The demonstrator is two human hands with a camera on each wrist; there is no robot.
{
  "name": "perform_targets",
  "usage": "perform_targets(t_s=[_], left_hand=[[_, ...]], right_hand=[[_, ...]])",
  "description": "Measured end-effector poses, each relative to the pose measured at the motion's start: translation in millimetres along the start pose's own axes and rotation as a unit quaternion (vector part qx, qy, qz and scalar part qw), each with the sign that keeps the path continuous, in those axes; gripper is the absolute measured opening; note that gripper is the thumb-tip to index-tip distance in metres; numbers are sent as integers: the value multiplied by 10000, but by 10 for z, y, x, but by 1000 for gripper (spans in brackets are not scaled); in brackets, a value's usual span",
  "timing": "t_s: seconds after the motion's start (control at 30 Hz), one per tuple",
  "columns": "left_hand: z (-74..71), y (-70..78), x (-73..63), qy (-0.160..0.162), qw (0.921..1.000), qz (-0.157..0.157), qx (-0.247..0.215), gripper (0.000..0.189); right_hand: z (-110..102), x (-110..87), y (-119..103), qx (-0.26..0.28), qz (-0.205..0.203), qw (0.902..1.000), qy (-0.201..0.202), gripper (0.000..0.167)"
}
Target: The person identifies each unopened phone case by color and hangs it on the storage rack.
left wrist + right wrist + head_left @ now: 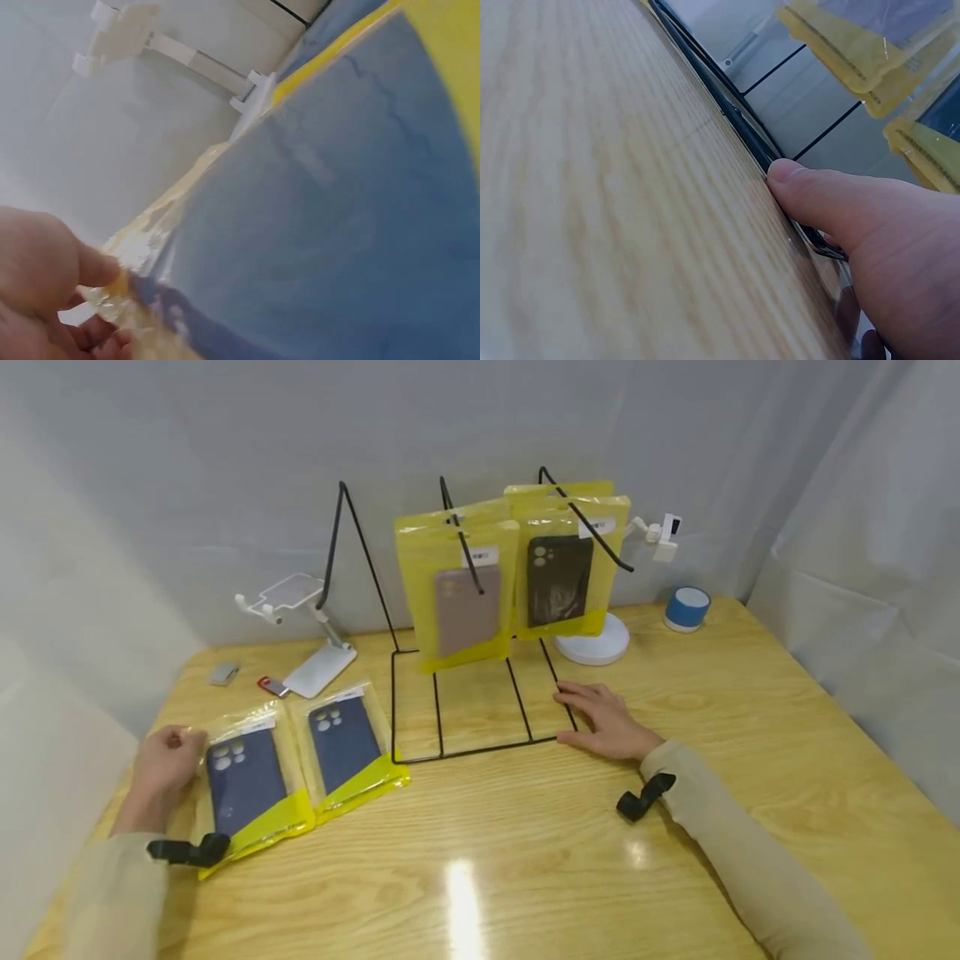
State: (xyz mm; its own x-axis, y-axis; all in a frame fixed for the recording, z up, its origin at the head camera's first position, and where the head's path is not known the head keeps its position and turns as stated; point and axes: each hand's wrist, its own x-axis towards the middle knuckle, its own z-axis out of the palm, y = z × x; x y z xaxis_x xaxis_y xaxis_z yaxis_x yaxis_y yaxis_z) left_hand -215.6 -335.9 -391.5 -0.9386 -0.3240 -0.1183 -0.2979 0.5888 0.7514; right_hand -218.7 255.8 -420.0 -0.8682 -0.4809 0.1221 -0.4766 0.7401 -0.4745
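My left hand (167, 762) pinches the left edge of a clear-and-yellow packaged phone case (247, 781), dark blue inside its bag. Up close in the left wrist view, thumb and fingers hold the crinkled clear plastic. A second packaged dark blue phone case (347, 745) lies beside it, near the rack's left front corner. At the right end of the black wire display rack (487, 748), my right hand (606, 720) holds the base corner, thumb (810, 187) on the front bar. From the rack's hooks hang a packaged pinkish phone case (468, 610) and packages with a black phone case (558, 581) in front.
Behind the left packages stands a white folding phone stand (321, 668), with a red-and-silver USB stick (273, 686) and a small grey item (223, 673) nearby. A white round base (594, 643) sits behind the rack; a blue-and-white cylinder (687, 609) stands at back right.
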Motion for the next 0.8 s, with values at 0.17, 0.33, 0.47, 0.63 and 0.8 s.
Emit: perform_targets(t_s=[0.17,0.33,0.47,0.63,0.8], left_hand=[[-63,75,-182,827,9964,-167,-34,39],[-115,303,-357,1802,9817,-307,-527,28],[-206,528,-503,2350,9667,-257,-981,10],[-247,721,-663,2652,9539,188,-1391,19],[-197,845,-808,2880,9401,1159,-1405,12]], right_hand=[[3,-3,-2,-39,17,10000,8,69],[10,7,0,-6,22,10000,-36,69],[14,11,1,43,23,10000,-77,69],[0,1,7,7,65,10000,-14,69],[15,4,-4,-24,38,10000,-2,69]])
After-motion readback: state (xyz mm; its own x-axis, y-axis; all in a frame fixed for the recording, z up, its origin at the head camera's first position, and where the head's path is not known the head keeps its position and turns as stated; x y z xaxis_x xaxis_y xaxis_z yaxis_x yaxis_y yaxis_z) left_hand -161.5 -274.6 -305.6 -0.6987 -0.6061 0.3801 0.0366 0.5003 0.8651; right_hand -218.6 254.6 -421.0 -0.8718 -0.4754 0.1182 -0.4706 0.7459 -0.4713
